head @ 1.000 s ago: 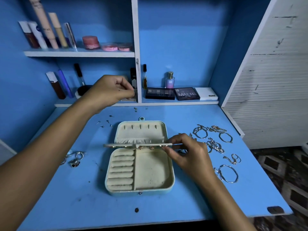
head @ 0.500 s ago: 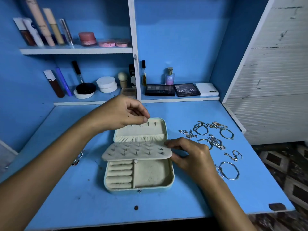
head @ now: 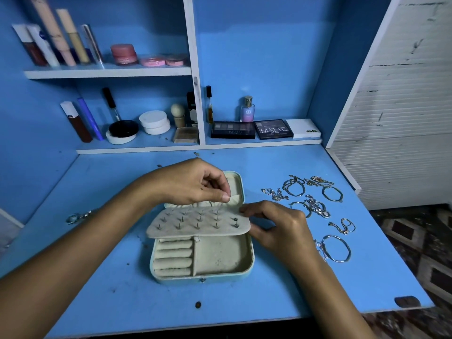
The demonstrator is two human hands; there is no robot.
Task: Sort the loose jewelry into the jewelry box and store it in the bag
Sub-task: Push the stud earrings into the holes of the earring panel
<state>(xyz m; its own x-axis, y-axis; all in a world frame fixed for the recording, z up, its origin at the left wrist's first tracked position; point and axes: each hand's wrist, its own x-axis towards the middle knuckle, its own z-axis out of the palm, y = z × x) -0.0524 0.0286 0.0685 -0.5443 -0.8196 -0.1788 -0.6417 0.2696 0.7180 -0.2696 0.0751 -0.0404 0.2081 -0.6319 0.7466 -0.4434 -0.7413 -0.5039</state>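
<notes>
My left hand [head: 193, 184] pinches something too tiny to make out, just above the floppy earring panel [head: 199, 222], whose right edge my right hand [head: 278, 231] grips lightly over the jewelry box [head: 220, 260].

Open jewelry box [head: 220, 265] on blue table [head: 318, 289], both hands over its earring panel [head: 198, 222].

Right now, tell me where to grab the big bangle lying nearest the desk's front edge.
Pinch the big bangle across its thin outer rim, on the far-right arc, coming from above. It lies flat, and its left side seems tangled with a chain.
</notes>
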